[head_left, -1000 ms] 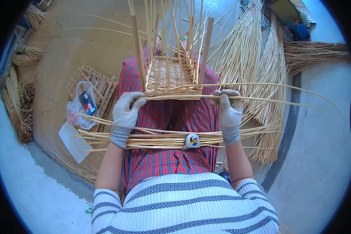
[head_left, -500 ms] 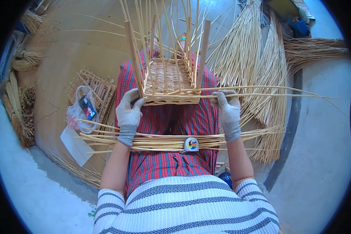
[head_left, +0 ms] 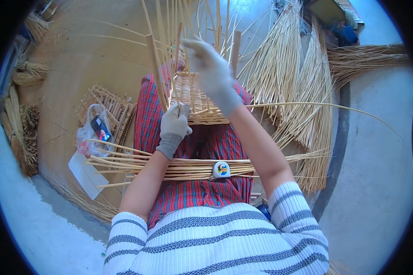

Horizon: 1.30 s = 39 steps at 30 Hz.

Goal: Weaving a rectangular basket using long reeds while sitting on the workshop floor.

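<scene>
A half-woven wicker basket (head_left: 209, 117) rests between my knees, with wooden corner posts and several tall thin stakes rising from it. My left hand (head_left: 175, 124), in a pale work glove, is closed on the near rim, left of its middle, at the foot of a stake. Above the basket, my right hand (head_left: 211, 68), also gloved, is raised among the stakes and smeared by motion; whether it holds a strand cannot be made out. One long willow strand (head_left: 326, 104) runs out from the basket to the right. My right forearm hides the near right corner.
A bundle of rods (head_left: 183, 172) lies across my lap with a white tape measure (head_left: 221, 169) on it. At the left are a woven panel (head_left: 124, 120), a plastic bag (head_left: 85, 134) and a phone (head_left: 100, 128). Large rod bundles (head_left: 280, 59) spread at the right.
My right hand has swung from the right-hand strands up and left over the basket. My left hand has shifted right along the near rim from the corner post.
</scene>
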Available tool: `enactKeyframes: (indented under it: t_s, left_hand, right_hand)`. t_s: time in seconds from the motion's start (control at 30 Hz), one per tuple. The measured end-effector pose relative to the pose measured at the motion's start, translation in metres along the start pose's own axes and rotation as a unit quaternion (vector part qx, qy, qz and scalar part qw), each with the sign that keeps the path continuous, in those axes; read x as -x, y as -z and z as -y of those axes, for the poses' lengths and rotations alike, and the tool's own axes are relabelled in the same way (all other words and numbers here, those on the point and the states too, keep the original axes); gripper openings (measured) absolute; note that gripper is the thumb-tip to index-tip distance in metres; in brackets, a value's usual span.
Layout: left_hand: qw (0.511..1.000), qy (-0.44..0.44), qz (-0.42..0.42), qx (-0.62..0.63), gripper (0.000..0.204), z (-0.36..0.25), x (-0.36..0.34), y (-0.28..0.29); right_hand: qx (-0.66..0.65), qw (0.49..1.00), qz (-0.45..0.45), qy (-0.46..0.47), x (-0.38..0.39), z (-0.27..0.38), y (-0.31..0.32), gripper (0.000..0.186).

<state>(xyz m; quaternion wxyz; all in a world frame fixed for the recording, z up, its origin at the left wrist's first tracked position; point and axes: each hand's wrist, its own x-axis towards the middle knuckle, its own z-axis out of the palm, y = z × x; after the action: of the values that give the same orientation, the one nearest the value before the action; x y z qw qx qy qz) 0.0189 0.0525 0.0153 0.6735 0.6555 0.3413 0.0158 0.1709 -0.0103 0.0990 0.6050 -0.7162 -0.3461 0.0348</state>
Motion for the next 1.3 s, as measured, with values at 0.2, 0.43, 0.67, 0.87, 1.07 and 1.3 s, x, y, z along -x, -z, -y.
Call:
enactKeyframes:
  t_s: [0.2, 0.43, 0.67, 0.87, 1.07, 1.3]
  left_hand:
    - [0.999, 0.038, -0.03, -0.005, 0.029, -0.006, -0.005, 0.003]
    - [0.996, -0.014, 0.049, 0.071, 0.022, -0.003, -0.008, 0.01]
    - [0.996, 0.031, -0.057, -0.059, 0.04, -0.019, -0.002, -0.005]
    - [0.985, -0.132, -0.101, 0.038, 0.034, -0.03, 0.012, -0.012]
    - [0.966, 0.128, 0.215, -0.058, 0.025, -0.033, -0.017, -0.048]
    - [0.986, -0.064, 0.045, -0.147, 0.036, 0.003, -0.02, -0.062]
  right_hand:
    - [-0.008, 0.994, -0.068, -0.084, 0.003, -0.01, -0.021, 0.04]
    - [-0.214, 0.942, -0.254, -0.057, 0.137, -0.036, 0.011, 0.026]
    - [-0.158, 0.962, -0.2, -0.096, 0.17, -0.009, -0.021, 0.022]
    - [-0.208, 0.926, -0.261, -0.175, 0.149, -0.007, 0.083, 0.017]
    - [-0.126, 0.945, -0.202, -0.225, 0.143, -0.003, 0.1, 0.015]
    - [0.139, 0.99, -0.023, 0.002, 0.011, -0.022, 0.083, 0.056]
